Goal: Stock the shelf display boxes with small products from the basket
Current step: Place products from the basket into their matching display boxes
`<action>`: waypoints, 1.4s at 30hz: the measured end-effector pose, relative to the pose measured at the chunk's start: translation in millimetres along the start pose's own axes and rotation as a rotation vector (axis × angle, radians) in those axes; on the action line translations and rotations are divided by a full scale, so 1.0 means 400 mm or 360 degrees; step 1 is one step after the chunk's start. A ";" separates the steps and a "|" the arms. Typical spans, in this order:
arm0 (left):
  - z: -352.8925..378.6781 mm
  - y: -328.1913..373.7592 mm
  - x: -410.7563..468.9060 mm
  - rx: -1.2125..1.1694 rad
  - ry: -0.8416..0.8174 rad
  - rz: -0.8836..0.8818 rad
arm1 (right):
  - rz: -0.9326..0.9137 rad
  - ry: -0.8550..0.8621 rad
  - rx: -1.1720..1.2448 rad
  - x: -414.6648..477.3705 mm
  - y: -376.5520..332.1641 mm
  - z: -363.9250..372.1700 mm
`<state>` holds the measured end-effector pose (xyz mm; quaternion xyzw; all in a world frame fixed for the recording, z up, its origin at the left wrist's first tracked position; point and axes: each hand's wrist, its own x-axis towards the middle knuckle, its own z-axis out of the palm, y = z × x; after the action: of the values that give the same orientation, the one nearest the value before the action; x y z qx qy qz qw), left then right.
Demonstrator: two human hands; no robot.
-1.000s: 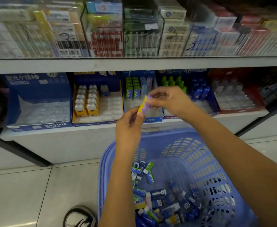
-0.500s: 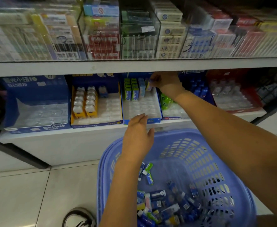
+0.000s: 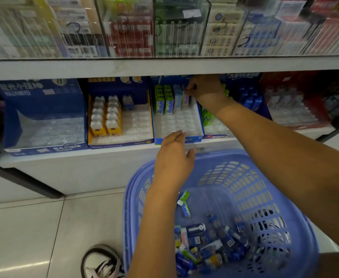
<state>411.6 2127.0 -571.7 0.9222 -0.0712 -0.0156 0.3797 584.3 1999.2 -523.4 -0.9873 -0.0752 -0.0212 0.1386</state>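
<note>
Display boxes (image 3: 177,125) sat side by side on the shelf (image 3: 108,155) | basket (image 3: 268,189) stood on the floor before it | small products (image 3: 208,241) lay inside

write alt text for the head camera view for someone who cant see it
A person's right hand reaches into a blue display box on a low shelf, setting a small purple pack beside green packs. The left hand, open and empty, hovers over a blue basket of loose small products on the floor.

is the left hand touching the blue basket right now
Apart. The head view shows the left hand open, hovering above the blue basket rim near the shelf edge, with no finger resting on the plastic.
</note>
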 end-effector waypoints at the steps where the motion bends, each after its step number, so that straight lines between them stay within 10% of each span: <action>1: -0.001 0.001 0.000 0.0007 -0.0002 0.0000 | -0.0006 -0.0037 -0.0049 -0.003 -0.004 -0.008; 9: 0.007 0.036 -0.031 -0.0274 0.0155 0.0038 | -0.0147 -0.0025 0.0055 -0.204 -0.014 -0.077; 17: 0.246 -0.080 -0.115 0.0408 -0.0831 -0.0251 | 0.0169 -0.1432 -0.0001 -0.564 0.159 0.176; 22: 0.387 -0.183 -0.230 0.0557 -0.1476 -0.0337 | 0.0385 -0.1834 -0.0136 -0.670 0.281 0.342; 34: 0.478 -0.218 -0.242 0.0746 -0.1453 -0.0314 | 0.0347 -0.1952 -0.0283 -0.680 0.304 0.536; 42: 0.595 -0.182 -0.220 0.0789 -0.1441 -0.0095 | 0.0723 -0.1481 0.0637 -0.596 0.374 0.414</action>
<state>313.5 2024.5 -794.4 0.8870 -0.2037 -0.4066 0.0803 375.3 1868.9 -737.8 -0.8383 0.0837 0.4622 0.2768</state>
